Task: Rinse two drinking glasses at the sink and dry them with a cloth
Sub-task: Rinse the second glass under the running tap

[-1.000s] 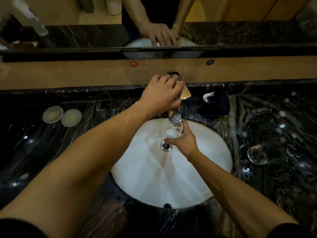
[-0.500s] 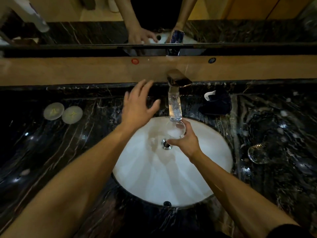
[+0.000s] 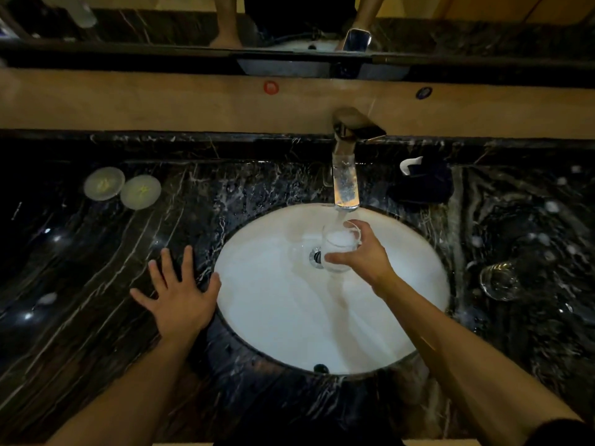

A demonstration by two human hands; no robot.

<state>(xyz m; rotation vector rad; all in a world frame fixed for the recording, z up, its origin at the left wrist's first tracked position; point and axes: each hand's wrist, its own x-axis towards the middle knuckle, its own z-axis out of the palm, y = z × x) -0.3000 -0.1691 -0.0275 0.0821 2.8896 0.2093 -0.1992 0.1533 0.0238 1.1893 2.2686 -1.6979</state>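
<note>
Since the earlier frame, left hand (image 3: pixel 180 297) has dropped from the faucet (image 3: pixel 346 175) to lie flat, fingers released, on the tabletop (image 3: pixel 96 284); right hand (image 3: pixel 363 255), fingers grasping the upright glass (image 3: pixel 338 249) under the stream; second glass (image 3: pixel 499 281) stands well right, nearer that hand.
</note>
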